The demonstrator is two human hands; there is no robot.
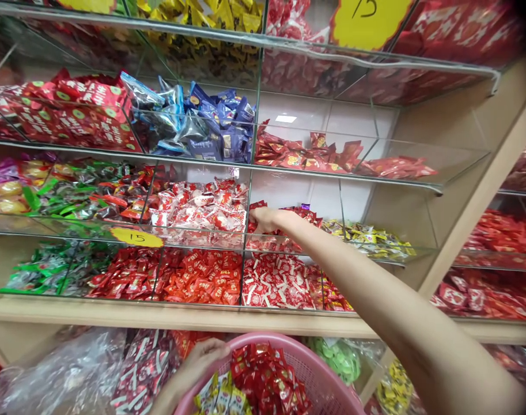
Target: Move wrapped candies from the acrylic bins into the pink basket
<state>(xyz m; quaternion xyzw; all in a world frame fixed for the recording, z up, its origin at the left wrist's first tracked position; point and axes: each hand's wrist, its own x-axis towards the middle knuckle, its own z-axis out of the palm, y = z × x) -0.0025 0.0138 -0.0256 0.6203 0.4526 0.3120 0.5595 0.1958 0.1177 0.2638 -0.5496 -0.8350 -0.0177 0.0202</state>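
My right hand (267, 219) reaches into a clear shelf bin of red-wrapped candies (297, 214). Its fingers curl down among the wrappers; what they hold, if anything, is hidden. Below the shelf, my left hand (206, 356) grips the rim of a pink plastic basket (332, 377) on its left side. Red-wrapped candies (271, 377) are heaped in the basket, with several yellow-and-white packets (223, 397) at the front left.
Clear dividers split the shelves into bins. White-and-red candies (202, 210) lie left of my right hand, yellow packets (369, 237) to its right. A yellow price tag (136, 237) hangs on a bin front. A wooden ledge (159, 316) runs above the basket.
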